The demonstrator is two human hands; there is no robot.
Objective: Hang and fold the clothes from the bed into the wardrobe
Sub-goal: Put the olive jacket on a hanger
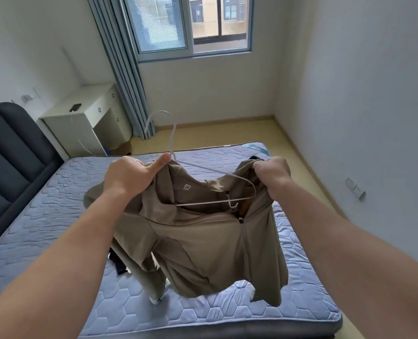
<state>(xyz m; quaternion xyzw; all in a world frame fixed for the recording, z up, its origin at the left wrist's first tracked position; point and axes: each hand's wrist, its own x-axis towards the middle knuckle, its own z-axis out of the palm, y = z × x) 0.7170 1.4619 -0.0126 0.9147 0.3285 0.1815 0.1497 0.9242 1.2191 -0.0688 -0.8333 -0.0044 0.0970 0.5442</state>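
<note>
I hold a brown zip-up jacket (203, 243) up over the bed (56, 216). A thin white wire hanger (203, 172) lies partly inside its neck opening, hook pointing up and away. My left hand (129, 174) grips the jacket's left shoulder and pinches the hanger at the base of its hook. My right hand (273, 177) is closed on the jacket's right shoulder, over the hanger's right end. Under the jacket, beige trousers (151, 282) and a dark garment (117, 261) lie on the mattress, mostly hidden.
The dark padded headboard (9, 162) stands at the left. A white desk (85, 118) with a phone on it sits beside a blue-grey curtain (122, 69) and a window (191, 25). A strip of bare floor (227, 133) runs beyond the bed to the white walls.
</note>
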